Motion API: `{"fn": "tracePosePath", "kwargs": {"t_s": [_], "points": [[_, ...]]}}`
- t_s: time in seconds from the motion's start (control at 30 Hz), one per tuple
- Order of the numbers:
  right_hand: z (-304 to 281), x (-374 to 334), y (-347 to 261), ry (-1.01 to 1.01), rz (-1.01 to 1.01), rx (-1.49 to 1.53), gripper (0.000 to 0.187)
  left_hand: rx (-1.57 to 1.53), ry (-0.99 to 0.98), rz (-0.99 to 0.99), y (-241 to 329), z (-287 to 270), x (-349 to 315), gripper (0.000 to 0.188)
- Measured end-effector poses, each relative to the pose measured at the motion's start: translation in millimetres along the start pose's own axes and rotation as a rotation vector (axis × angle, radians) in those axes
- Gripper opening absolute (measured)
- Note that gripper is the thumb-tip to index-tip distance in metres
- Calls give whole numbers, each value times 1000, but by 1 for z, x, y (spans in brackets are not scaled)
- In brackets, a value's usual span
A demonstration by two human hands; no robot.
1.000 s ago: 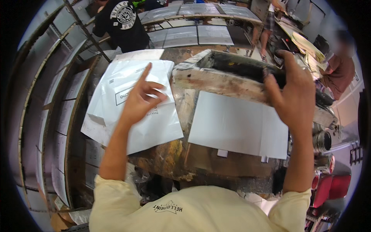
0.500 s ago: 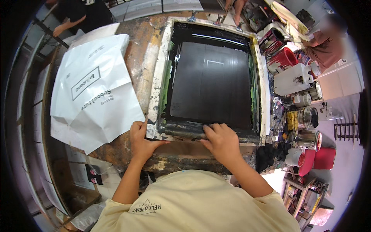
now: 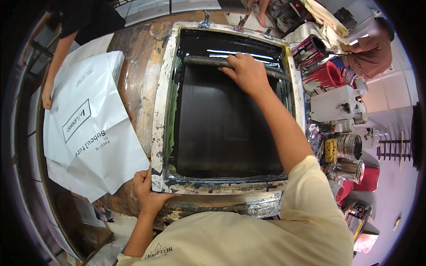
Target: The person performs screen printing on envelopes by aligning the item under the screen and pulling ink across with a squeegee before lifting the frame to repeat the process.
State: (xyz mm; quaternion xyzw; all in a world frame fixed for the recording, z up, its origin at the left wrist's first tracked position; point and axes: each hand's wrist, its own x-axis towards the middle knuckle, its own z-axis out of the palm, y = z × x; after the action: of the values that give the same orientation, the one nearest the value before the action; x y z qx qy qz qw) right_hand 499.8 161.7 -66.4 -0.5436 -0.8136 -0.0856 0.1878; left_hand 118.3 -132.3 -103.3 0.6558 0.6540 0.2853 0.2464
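Note:
A printing screen with a paint-stained white frame (image 3: 160, 111) lies flat on the worn table, its mesh (image 3: 222, 128) coated in black ink. My right hand (image 3: 246, 72) grips a long dark squeegee (image 3: 202, 61) lying across the far end of the mesh. My left hand (image 3: 148, 191) holds the frame's near left corner, thumb on top.
A pile of white printed plastic bags (image 3: 88, 133) lies left of the screen, where another person's hand (image 3: 46, 94) rests. Red ink tubs (image 3: 326, 76), a white jug (image 3: 335, 103) and metal cans (image 3: 348, 146) crowd the right side. A seated person (image 3: 370, 48) is at far right.
The raised screen was lowered flat onto the table. Both hands then held the squeegee at the near edge; my right hand has pushed it to the far end, and my left hand has moved to the frame's corner.

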Motion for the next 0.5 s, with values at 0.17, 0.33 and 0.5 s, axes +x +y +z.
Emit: {"fn": "tracePosePath", "kwargs": {"t_s": [0.17, 0.33, 0.5], "points": [[-19, 61, 49, -211, -92, 117, 53, 22, 80, 149, -1, 1, -3, 126], [1, 41, 39, -56, -33, 16, 47, 6, 74, 181, -4, 5, -4, 136], [-11, -33, -9, -10, -17, -3, 42, -11, 91, 196, -2, 6, -5, 128]]}}
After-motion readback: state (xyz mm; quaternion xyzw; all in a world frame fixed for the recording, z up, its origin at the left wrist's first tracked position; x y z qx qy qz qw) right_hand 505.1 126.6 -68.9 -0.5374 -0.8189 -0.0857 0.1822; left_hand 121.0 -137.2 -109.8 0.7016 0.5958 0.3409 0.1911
